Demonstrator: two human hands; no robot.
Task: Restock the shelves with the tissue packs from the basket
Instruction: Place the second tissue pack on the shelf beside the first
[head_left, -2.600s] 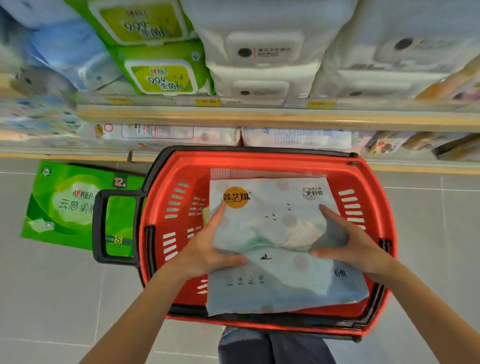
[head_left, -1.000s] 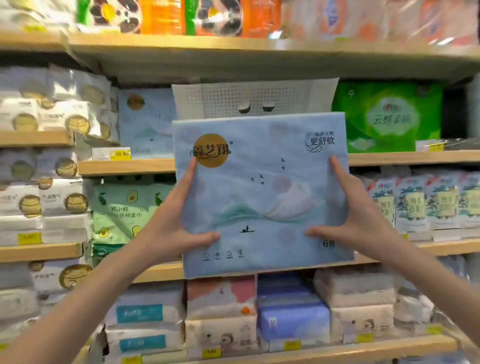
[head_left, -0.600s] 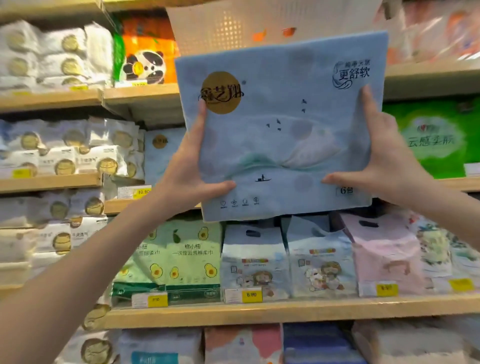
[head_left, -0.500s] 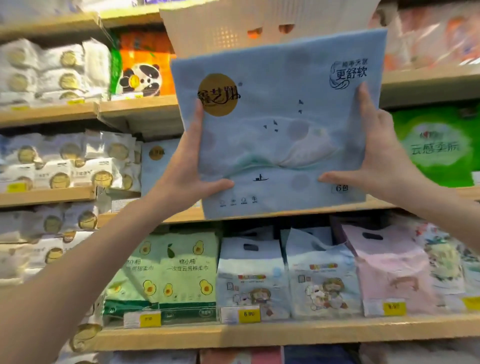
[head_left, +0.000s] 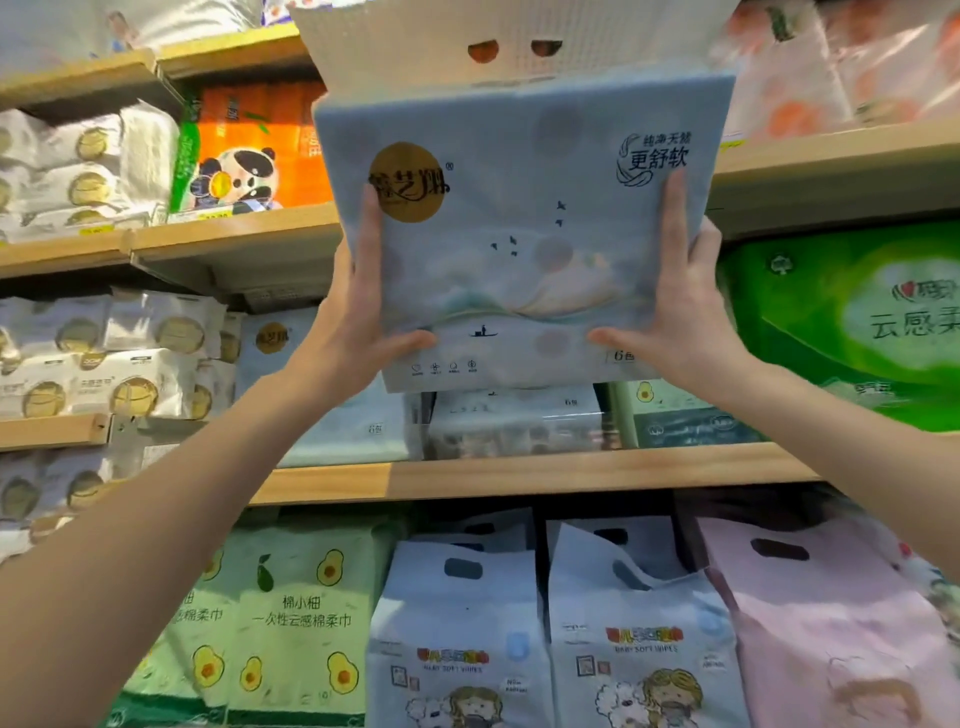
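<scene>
While L hand (head_left: 358, 322) & R hand (head_left: 680, 317) grip the tissue pack (head_left: 519, 234) by its side edges, fingers (head_left: 366, 228) up the front, it's held before the shelf (head_left: 571, 470); prob light, squashy, slick wrap, so keep hold low on both sides.

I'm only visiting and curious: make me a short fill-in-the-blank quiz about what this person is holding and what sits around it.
1. The left hand and right hand hold a pale blue plastic-wrapped tissue pack whose round logo is ___.
2. The orange pack at upper left shows a cartoon ___.
3. The pale green bag at lower left is printed with halved ___.
4. The big glossy pack beside the right hand is coloured ___.

Missing words: gold; panda; avocados; green.
</scene>
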